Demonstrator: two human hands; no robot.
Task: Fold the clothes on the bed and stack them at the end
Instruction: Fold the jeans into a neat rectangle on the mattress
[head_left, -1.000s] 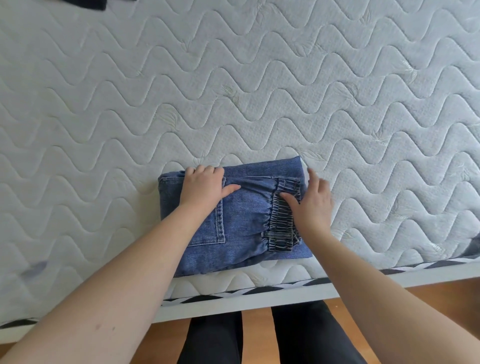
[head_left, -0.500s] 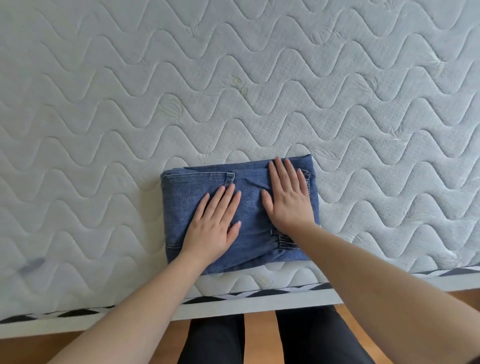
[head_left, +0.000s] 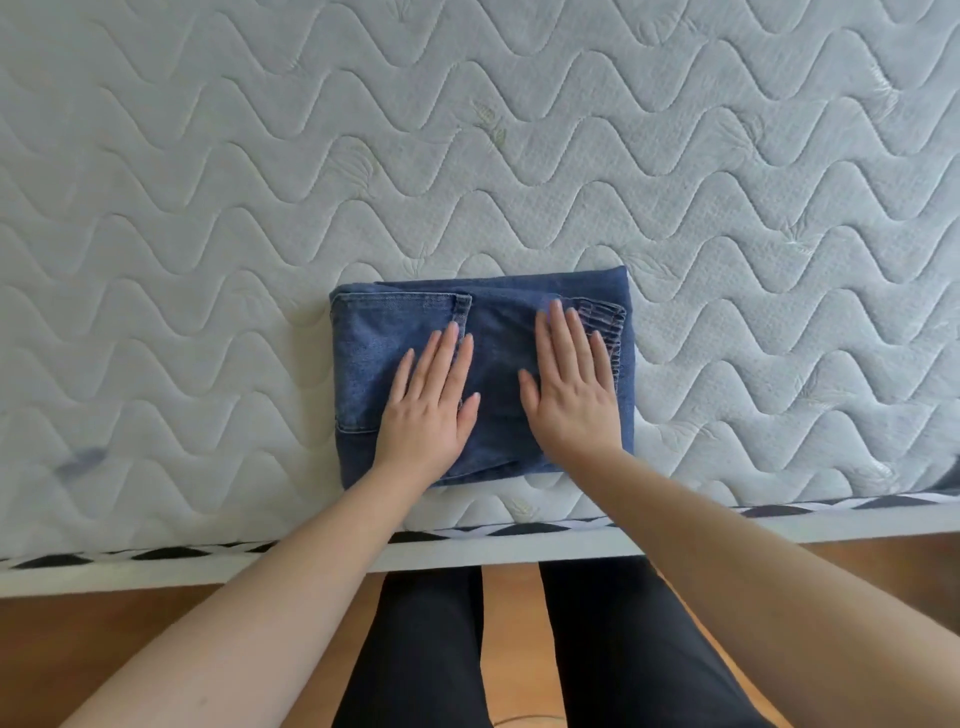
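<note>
A pair of blue jeans, folded into a compact rectangle, lies on the white quilted mattress close to its near edge. My left hand lies flat on the middle of the denim with straight fingers. My right hand presses flat on the right part, its fingertips next to the gathered elastic waistband at the upper right. Both palms face down and neither hand grips the cloth.
The mattress's near edge has black-and-white piping over a white bed frame. Below it are a wooden floor and my legs in dark trousers. A faint bluish mark shows on the mattress at left.
Both hands went from gripping the jeans' edges to lying flat on top of the folded jeans. The dark cloth at the top left has gone out of view.
</note>
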